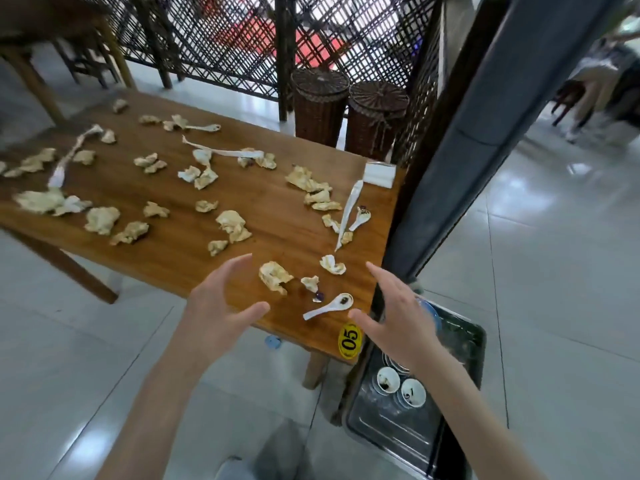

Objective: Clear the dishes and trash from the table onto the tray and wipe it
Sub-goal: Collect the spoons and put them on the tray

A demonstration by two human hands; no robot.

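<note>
Several crumpled used napkins (275, 276) and torn wrappers (350, 210) lie scattered over the wooden table (180, 251). A white spoon (329, 306) with dark residue lies near the front corner, and another spoon (361, 218) sits further back on the right. My left hand (218, 306) hovers with spread fingers over the table's front edge, left of the nearest napkin. My right hand (398, 317) hovers with spread fingers just right of the near spoon, holding nothing. Below it a metal tray (398, 427) holds small white cups (388, 379) and a blue plate.
A yellow "05" tag (349, 341) marks the table corner. A white napkin box (379, 174) stands at the far right corner. Two wicker baskets (349, 112) stand behind the table by a lattice screen. A grey pillar (485, 133) rises right of the table.
</note>
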